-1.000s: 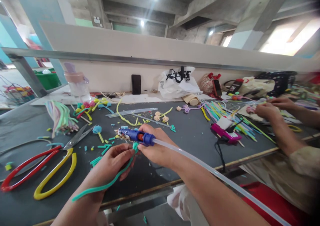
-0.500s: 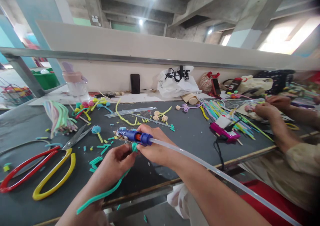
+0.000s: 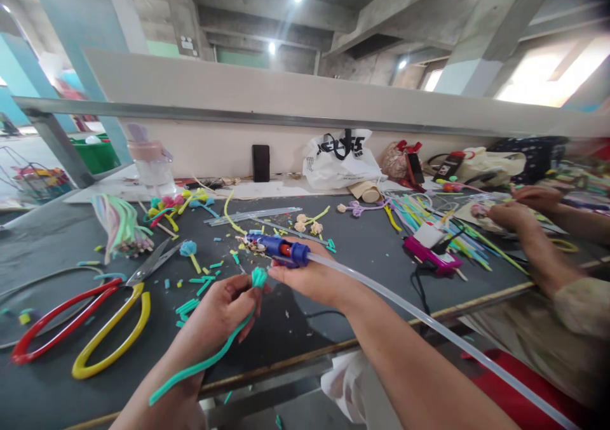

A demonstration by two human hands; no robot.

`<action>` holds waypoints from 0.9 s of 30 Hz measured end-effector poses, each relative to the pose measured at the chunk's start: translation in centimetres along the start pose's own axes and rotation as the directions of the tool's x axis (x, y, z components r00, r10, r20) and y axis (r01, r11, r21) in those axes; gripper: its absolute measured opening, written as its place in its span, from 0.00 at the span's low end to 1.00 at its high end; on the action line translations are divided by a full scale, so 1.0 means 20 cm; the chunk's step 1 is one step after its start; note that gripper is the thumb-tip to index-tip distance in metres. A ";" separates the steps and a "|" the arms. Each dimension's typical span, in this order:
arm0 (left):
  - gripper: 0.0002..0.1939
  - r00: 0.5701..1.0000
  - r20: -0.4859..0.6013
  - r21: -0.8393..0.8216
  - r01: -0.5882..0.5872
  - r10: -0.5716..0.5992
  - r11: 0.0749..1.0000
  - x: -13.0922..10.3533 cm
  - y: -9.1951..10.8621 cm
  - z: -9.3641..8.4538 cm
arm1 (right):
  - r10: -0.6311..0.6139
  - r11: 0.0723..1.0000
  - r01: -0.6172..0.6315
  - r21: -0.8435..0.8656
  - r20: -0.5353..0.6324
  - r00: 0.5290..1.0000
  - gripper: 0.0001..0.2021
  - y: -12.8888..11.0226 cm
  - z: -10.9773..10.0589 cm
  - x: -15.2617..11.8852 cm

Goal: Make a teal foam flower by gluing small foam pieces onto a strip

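My left hand (image 3: 231,303) is closed around a teal pipe-cleaner piece (image 3: 190,370), with its bunched head (image 3: 258,277) above my fingertips and its long stem trailing down over my wrist. Just right of it, my right hand (image 3: 305,277) is wrapped round a blue glue gun (image 3: 279,247) whose nozzle points left. A long clear glue stick (image 3: 405,319) runs out of the gun's rear toward the lower right. The nozzle, crusted with residue, is apart from the teal head. Short teal cut pieces (image 3: 188,306) lie left of my left hand.
Large scissors (image 3: 112,325) with red and yellow handles lie open at left. Behind are a pastel bundle (image 3: 119,227), a bottle (image 3: 151,166), a phone (image 3: 260,163) and a white bag (image 3: 338,163). A magenta device (image 3: 431,255) sits right, near another person's hands (image 3: 512,217).
The glue gun and my right hand have moved slightly right, away from the teal head. More of that head now shows above my left fingers. The view has shifted a little.
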State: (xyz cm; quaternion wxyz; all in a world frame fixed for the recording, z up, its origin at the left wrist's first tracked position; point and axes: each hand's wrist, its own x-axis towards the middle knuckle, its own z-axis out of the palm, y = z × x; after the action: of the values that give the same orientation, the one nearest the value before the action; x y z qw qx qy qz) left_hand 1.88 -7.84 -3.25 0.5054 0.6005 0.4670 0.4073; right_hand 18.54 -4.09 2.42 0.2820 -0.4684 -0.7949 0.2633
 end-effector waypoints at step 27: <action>0.14 0.999 0.043 -0.060 0.010 -0.007 0.998 -0.02 0.04 0.01 | -0.110 0.985 0.114 -0.133 0.035 0.993 0.06 -0.02 0.04 -0.01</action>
State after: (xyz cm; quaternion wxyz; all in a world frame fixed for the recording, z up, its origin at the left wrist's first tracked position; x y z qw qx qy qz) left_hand 2.07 -8.32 -2.47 0.5347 0.5916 0.4462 0.4062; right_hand 17.78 -4.64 2.09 0.2531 -0.4373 -0.8397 0.1992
